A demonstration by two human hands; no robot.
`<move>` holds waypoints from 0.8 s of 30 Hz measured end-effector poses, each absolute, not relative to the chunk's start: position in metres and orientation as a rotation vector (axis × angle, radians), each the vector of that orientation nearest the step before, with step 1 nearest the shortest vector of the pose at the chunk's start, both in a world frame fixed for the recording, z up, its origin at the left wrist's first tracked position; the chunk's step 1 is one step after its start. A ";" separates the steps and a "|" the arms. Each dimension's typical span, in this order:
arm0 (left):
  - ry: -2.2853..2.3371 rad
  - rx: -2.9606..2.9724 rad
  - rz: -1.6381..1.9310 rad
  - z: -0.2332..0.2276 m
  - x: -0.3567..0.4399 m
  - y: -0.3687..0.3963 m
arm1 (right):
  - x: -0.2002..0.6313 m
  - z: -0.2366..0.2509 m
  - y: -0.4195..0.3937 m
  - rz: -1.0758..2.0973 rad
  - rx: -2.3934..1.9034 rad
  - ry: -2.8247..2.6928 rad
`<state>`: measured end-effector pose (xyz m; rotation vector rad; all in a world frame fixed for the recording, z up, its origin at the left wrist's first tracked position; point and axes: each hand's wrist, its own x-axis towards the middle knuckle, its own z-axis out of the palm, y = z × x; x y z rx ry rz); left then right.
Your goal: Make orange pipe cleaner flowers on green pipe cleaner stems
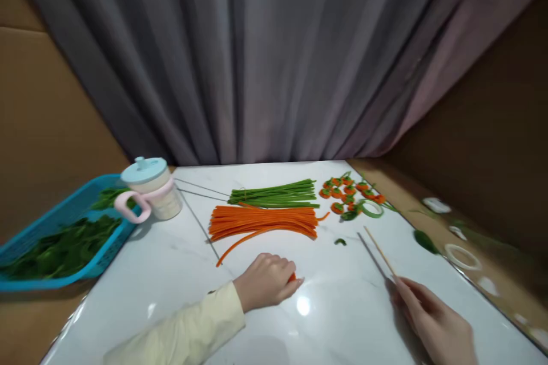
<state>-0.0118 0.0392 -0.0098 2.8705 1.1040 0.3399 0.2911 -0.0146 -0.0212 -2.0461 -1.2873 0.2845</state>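
Note:
My left hand [268, 280] rests on the white table [171, 274], fingers curled around a small orange piece [291, 277] that peeks out at the fingertips. My right hand [432, 322] at the lower right holds a thin wooden stick [380, 251] that points up and to the left. Beyond my left hand lies a bundle of orange pipe cleaners [265, 221], with one loose strand bending toward me. A bundle of green pipe cleaners [276, 194] lies just behind it. Several small finished orange-and-green pieces [346, 193] sit at the back right.
A cup with a light blue lid and pink handle [149, 188] stands at the left, beside a blue basket of green leaves [64, 234]. A green tape roll [371, 208], white rings [462, 256] and loose green leaves [425, 240] lie at the right. Grey curtains hang behind.

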 end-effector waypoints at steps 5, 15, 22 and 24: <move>1.051 2.832 0.426 -0.009 -0.015 0.038 | 0.274 -0.007 -0.009 0.190 -2.068 -1.461; 0.987 2.841 0.496 -0.010 -0.016 0.039 | 0.276 -0.004 -0.008 0.012 -2.249 -1.700; 1.031 2.821 0.438 -0.004 -0.014 0.034 | 0.304 0.016 0.017 -0.150 -2.604 -1.803; 1.027 2.811 0.455 -0.003 -0.014 0.033 | 0.312 0.020 0.030 -0.164 -2.679 -1.842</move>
